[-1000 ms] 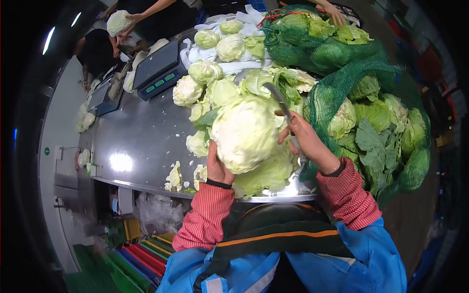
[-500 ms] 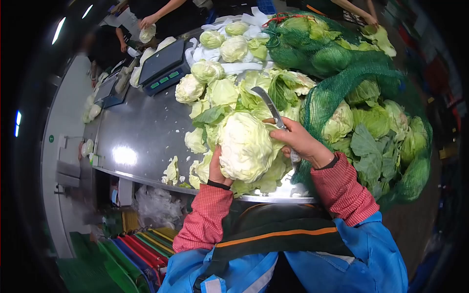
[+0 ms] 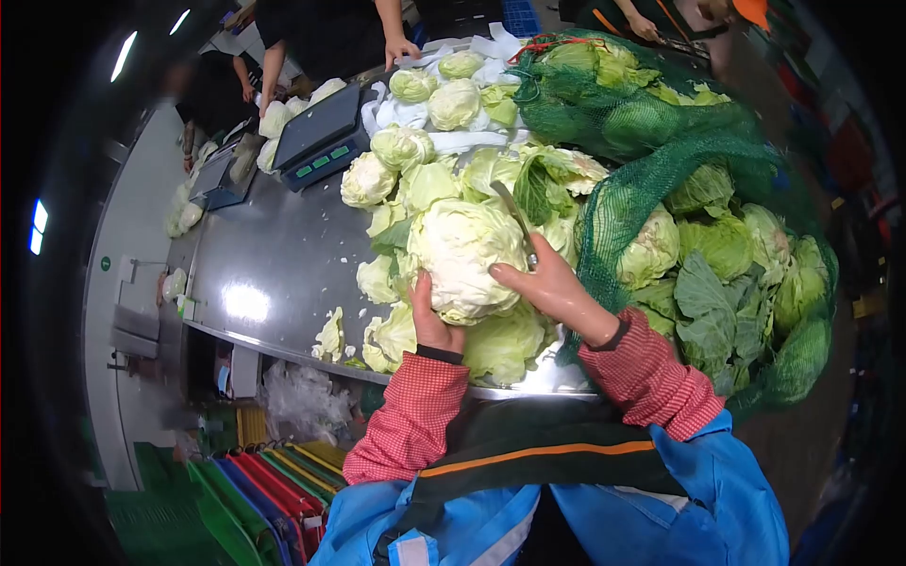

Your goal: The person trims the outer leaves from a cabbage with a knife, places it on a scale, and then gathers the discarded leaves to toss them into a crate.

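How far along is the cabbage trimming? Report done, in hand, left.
Done: pale trimmed heads lie by the scale, and cut leaves litter the table edge. In hand: the left hand steadies one cabbage while the right hand holds the knife against it. Left: the green net bags hold many dark-leaved heads.

One held cabbage [image 3: 462, 255], one knife [image 3: 511, 213] and two weighing scales [image 3: 319, 139] [image 3: 217, 176]
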`<action>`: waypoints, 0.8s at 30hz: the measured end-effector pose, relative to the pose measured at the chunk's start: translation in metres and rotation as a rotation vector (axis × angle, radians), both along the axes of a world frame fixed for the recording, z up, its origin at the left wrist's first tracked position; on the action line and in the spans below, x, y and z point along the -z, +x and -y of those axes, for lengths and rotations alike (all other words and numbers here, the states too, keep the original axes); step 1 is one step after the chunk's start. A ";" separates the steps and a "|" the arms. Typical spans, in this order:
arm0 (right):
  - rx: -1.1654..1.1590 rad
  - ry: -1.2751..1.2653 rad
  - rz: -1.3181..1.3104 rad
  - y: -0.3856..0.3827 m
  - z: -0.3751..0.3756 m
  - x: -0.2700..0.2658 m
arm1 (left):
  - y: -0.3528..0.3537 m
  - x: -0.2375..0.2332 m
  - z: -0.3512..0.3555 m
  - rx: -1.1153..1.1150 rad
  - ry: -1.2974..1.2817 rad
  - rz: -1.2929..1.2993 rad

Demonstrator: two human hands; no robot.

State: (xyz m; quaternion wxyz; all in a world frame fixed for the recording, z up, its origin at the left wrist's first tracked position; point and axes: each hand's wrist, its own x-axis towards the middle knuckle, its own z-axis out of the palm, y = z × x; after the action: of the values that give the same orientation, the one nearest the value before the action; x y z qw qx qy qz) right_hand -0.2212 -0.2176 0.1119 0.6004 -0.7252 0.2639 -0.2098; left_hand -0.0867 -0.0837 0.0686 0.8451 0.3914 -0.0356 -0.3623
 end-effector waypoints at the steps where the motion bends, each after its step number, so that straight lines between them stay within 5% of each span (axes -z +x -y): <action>1: -0.048 0.059 0.036 -0.004 0.004 0.006 | -0.001 -0.006 0.003 0.018 -0.005 -0.025; 8: 0.050 -0.016 -0.172 -0.032 0.035 0.047 | 0.016 0.004 -0.003 0.104 -0.193 -0.227; 12: 0.216 -0.525 -0.100 -0.019 0.033 0.022 | 0.024 -0.017 -0.014 0.200 -0.097 -0.277; 16: -0.153 0.266 -0.018 -0.005 0.020 -0.020 | 0.037 -0.030 -0.021 0.228 0.130 0.130; 20: -0.036 0.752 0.280 -0.003 0.015 0.025 | 0.015 -0.063 -0.035 0.138 -0.010 0.177; 24: -0.042 0.440 0.060 -0.003 -0.020 0.043 | -0.010 -0.020 -0.021 -0.120 0.181 0.302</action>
State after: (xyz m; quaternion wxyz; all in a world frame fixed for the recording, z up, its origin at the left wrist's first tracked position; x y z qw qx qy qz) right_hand -0.2246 -0.1977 0.0688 0.7559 -0.5757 0.2700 -0.1560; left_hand -0.0968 -0.0624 0.0889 0.8115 0.5174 -0.1061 -0.2501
